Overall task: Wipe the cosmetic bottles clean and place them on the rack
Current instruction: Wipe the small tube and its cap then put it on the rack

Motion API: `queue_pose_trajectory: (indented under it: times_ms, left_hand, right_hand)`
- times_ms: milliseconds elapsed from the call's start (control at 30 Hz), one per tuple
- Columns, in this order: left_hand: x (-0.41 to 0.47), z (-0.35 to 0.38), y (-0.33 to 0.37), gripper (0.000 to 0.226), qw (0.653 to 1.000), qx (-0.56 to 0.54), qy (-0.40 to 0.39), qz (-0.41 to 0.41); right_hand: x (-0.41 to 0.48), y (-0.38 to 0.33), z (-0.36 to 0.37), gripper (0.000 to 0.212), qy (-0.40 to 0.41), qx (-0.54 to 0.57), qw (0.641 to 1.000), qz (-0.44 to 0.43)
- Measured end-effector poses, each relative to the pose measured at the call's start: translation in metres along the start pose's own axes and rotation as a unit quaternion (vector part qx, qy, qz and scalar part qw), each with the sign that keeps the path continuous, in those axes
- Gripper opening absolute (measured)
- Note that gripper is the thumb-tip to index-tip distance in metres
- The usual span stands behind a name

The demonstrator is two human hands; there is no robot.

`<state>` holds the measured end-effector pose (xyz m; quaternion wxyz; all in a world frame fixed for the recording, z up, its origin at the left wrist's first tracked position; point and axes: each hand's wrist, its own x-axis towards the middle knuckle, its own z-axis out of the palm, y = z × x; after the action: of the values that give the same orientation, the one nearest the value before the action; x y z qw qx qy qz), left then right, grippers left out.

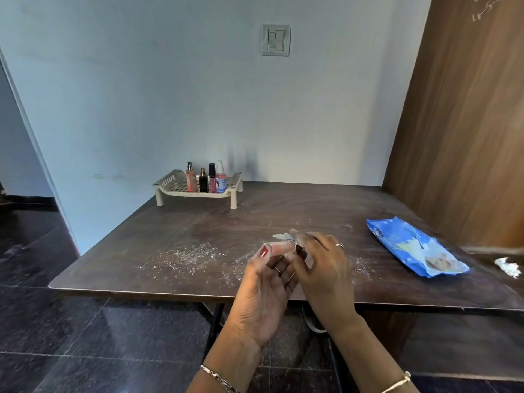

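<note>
Head view: four small cosmetic bottles stand upright in a close row on the right half of the cream rack (170,185) at the far edge of the tabletop (127,251); they are a pink spray bottle (190,178), a black bottle (203,182) with a gold cap, a gloss tube (212,178) with a black cap, and a pump bottle (221,181) of pink liquid.

Near the front edge the hands meet above the tabletop. The right hand (326,265) pinches a white wipe (280,236) against the dusted fingers of the left hand (258,287); whether the left hand holds anything small behind it cannot be told. White powder (184,259) is scattered on the wood; a blue wipe pack (414,248) lies to the right, and a crumpled wipe (509,266) lies beyond it.

The bottles look light and rigid; the perfume-type ones are probably glass, so likely fragile, and smooth enough to slip once damp. Tall and narrow, standing close together, they would probably tip at a nudge. Each is best taken round the body below the cap; a pump head or loose cap may pull off. The wipe looks limp and soft, and would bunch easily round a bottle.
</note>
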<state>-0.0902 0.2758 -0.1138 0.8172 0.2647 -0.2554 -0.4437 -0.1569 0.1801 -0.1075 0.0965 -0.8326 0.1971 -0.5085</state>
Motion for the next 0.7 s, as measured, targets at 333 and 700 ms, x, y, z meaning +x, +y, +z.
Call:
queue_pose_trajectory:
  times_ms: [333, 700]
  left_hand:
    - [0.002, 0.003, -0.006, 0.074, 0.998, -0.06, 0.003, 0.004]
    - [0.007, -0.004, -0.007, 0.067, 1.0, -0.024, 0.007, -0.01]
  right_hand:
    - [-0.004, -0.02, -0.008, 0.029, 0.05, 0.087, 0.995, 0.013]
    - [-0.008, -0.032, -0.014, 0.037, 0.084, 0.198, 0.976, -0.043]
